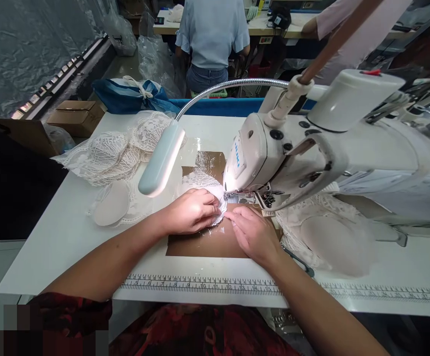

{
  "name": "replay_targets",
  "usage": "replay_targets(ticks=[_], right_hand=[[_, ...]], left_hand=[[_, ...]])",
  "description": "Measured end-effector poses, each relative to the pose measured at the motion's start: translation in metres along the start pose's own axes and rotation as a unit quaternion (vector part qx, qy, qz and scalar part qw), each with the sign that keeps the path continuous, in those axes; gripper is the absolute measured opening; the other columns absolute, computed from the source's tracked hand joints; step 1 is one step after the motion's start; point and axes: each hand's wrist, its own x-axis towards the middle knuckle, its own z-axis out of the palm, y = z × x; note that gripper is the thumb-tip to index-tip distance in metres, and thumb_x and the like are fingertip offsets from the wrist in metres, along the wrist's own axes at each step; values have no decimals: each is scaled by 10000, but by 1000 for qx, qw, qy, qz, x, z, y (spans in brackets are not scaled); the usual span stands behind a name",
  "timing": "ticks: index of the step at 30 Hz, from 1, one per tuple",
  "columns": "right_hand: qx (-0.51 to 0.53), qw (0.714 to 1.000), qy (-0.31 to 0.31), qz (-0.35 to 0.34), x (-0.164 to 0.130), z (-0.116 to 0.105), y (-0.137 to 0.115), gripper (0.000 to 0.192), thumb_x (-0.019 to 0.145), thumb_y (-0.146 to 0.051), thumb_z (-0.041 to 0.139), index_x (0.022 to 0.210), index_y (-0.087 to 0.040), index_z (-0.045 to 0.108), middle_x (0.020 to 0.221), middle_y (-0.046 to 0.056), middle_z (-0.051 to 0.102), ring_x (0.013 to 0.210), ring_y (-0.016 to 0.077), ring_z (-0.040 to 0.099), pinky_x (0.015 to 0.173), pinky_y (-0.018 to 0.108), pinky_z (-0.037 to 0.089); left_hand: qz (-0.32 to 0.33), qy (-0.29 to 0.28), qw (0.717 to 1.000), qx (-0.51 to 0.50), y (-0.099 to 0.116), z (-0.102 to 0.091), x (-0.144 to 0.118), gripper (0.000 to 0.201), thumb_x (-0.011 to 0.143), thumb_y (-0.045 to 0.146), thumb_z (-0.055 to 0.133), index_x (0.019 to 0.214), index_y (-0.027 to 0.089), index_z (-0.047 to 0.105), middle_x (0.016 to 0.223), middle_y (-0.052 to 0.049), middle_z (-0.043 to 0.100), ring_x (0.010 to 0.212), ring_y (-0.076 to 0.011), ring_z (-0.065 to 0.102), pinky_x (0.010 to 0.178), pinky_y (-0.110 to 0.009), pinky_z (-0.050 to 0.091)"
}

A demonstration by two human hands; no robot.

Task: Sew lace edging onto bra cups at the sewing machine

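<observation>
My left hand [191, 211] lies palm down on a white lace piece [204, 182] and presses it flat just left of the needle of the white sewing machine [296, 158]. My right hand [252, 233] rests in front of the presser foot, fingertips pinching the lace edge against the brown plate [203, 244]. Both hands touch the same lace piece. The needle itself is hidden behind the machine head.
A gooseneck lamp [162, 159] hangs over the table's left middle. Lace cups are piled at the left [114, 155] and under the machine arm at the right [333, 237]. A ruler strip [200, 284] runs along the front edge. A person in a blue shirt [212, 34] stands behind.
</observation>
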Motion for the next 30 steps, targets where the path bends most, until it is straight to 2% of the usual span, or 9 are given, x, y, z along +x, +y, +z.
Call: replay_targets(ticks=[3, 6, 15, 21, 25, 30], right_hand=[[9, 1000, -10, -19, -1, -1, -1, 339, 859, -103, 432, 1047, -167, 707, 884, 61, 674, 797, 175, 579, 709, 273, 433], [1, 999, -24, -24, -2, -2, -3, 334, 856, -105, 430, 1008, -179, 717, 842, 52, 662, 772, 168, 572, 706, 269, 423], [-38, 998, -32, 36, 1, -3, -7, 330, 890, -164, 428, 1087, -177, 692, 943, 75, 672, 806, 184, 585, 682, 284, 417], [-45, 996, -57, 48, 4, -4, -12, 327, 876, -132, 425, 1043, -187, 700, 906, 65, 652, 809, 185, 556, 681, 279, 391], [-42, 997, -47, 35, 3, -3, -10, 311, 874, -133, 431, 1018, -179, 703, 905, 67, 651, 825, 189, 549, 692, 283, 386], [-43, 997, -50, 27, 3, -3, -7, 335, 886, -131, 419, 1076, -182, 691, 911, 65, 665, 845, 191, 557, 703, 284, 395]], left_hand=[[2, -3, 1000, 4, -1, -1, 1, 285, 957, 308, 463, 987, 150, 698, 930, -106, 637, 878, -206, 559, 805, -347, 445], [8, -9, 1000, 9, -1, 1, 0, 287, 951, 328, 476, 970, 164, 710, 907, -97, 621, 852, -201, 549, 792, -347, 433], [16, -26, 999, 37, 4, 1, 0, 278, 957, 361, 475, 1025, 227, 709, 888, -75, 618, 816, -189, 534, 743, -341, 392], [8, -27, 998, 51, 4, 3, 3, 312, 986, 315, 425, 1111, 161, 666, 1253, -100, 614, 999, -219, 550, 850, -356, 423], [0, -33, 996, 82, 4, 6, 4, 317, 976, 260, 441, 1207, 128, 613, 1264, -109, 621, 975, -223, 558, 838, -354, 437], [6, -30, 995, 91, 3, 6, 3, 357, 984, 299, 416, 1251, 129, 581, 1280, -125, 604, 981, -229, 560, 841, -360, 437]])
